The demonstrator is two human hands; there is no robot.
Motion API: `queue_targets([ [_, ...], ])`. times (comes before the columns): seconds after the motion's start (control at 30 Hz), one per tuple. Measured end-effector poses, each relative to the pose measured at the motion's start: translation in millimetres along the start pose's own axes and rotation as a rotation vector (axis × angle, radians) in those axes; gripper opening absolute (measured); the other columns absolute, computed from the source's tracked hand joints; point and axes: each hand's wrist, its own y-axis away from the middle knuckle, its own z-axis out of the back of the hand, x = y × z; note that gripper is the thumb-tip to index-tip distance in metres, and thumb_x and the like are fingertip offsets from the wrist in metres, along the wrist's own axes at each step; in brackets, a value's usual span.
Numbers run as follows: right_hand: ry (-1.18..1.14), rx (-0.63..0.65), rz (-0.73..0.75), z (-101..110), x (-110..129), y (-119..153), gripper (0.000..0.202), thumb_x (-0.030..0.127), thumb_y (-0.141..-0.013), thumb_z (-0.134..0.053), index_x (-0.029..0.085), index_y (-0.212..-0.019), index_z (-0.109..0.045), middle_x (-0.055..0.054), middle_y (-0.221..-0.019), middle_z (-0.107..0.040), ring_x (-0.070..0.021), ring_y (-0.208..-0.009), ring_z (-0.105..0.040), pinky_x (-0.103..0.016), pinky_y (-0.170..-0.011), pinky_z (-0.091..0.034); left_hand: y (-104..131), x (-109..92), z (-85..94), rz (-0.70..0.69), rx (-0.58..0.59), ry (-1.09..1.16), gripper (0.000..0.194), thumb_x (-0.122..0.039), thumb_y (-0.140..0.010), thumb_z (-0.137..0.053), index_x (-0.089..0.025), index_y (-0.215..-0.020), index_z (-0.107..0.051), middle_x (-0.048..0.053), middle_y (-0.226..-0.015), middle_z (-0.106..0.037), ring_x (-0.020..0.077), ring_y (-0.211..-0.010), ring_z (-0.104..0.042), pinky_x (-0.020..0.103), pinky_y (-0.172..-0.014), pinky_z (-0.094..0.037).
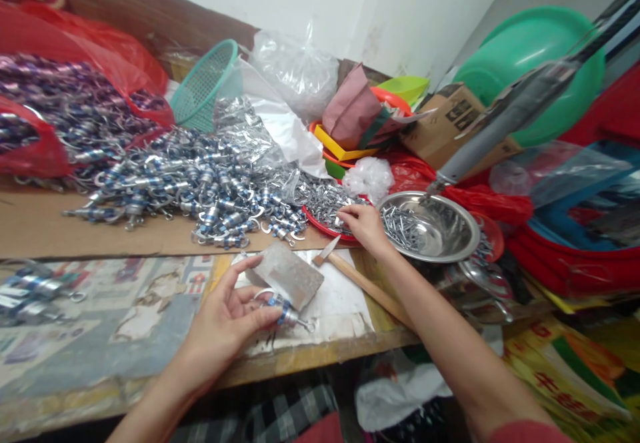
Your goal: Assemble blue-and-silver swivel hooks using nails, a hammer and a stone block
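My left hand (pixel 240 309) is closed on a blue and silver metal clasp piece (pixel 284 308) with a ring at one end and a small eyelet at the other. It holds the piece at the front edge of a grey metal block (pixel 295 276). My right hand (pixel 369 226) reaches over a red tray (pixel 320 223) heaped with small silver metal parts (pixel 325 199). Its fingertips are pinched together; whatever may be between them is too small to make out. Between the block and my right arm lies a wooden-handled hammer (pixel 367 286) with a pointed metal head.
A large pile of similar clasp pieces (pixel 200 176) spreads across cardboard at the left. A steel bowl (pixel 463 246) holding pins stands right of my right hand. Behind are a green mesh basket (pixel 203 89) and plastic bags (pixel 295 69). A grey metal arm (pixel 510 116) slants in above the bowl.
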Motion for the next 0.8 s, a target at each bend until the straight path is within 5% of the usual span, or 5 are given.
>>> queue_targets([
  [0.27, -0.409, 0.393, 0.133, 2, 77, 94, 0.009, 0.016, -0.076, -0.06, 0.015, -0.071, -0.068, 0.001, -0.061, -0.064, -0.0097, -0.055, -0.056, -0.019, -0.051, -0.043, 6, -3, -4.2, -0.083, -0.022, 0.016, 0.076, -0.017, -0.058, -0.077, -0.021, -0.123, -0.039, -0.002, -0.068, -0.067, 0.0139, -0.063, -0.064, 0.023, -0.06, -0.053],
  [0.37, -0.279, 0.347, 0.253, 2, 86, 105, 0.011, 0.013, -0.076, -0.06, 0.017, -0.074, -0.071, 0.0, -0.067, -0.067, -0.0112, -0.063, -0.058, -0.021, -0.059, -0.043, 9, -5, -9.1, -0.155, -0.022, -0.024, 0.071, -0.016, -0.06, -0.075, -0.021, -0.122, -0.041, -0.002, -0.072, -0.069, 0.0134, -0.07, -0.064, 0.02, -0.064, -0.053],
  [0.6, -0.104, 0.271, 0.323, -15, 73, 79, 0.014, 0.015, -0.075, -0.063, 0.018, -0.087, -0.072, -0.003, -0.077, -0.068, -0.0134, -0.069, -0.059, -0.023, -0.064, -0.042, 14, -4, -8.5, -0.108, -0.045, -0.088, 0.07, -0.022, -0.062, -0.076, -0.02, -0.123, -0.042, -0.002, -0.073, -0.069, 0.0146, -0.072, -0.067, 0.02, -0.067, -0.054],
  [0.7, -0.184, 0.139, 0.33, -14, 78, 88, 0.011, 0.017, -0.076, -0.064, 0.016, -0.084, -0.072, -0.004, -0.077, -0.067, -0.0136, -0.071, -0.058, -0.024, -0.066, -0.043, 18, -4, -3.9, -0.112, -0.059, -0.094, 0.066, -0.023, -0.064, -0.075, -0.022, -0.123, -0.045, 0.0, -0.078, -0.07, 0.0163, -0.077, -0.068, 0.022, -0.069, -0.054],
  [0.8, -0.32, 0.208, 0.272, -10, 88, 107, 0.015, 0.021, -0.08, -0.06, 0.016, -0.07, -0.071, -0.002, -0.068, -0.066, -0.0123, -0.066, -0.059, -0.022, -0.062, -0.043, 20, -3, -3.2, -0.178, -0.099, -0.106, 0.061, -0.023, -0.063, -0.075, -0.023, -0.12, -0.051, 0.001, -0.085, -0.072, 0.0184, -0.082, -0.068, 0.023, -0.068, -0.055],
])
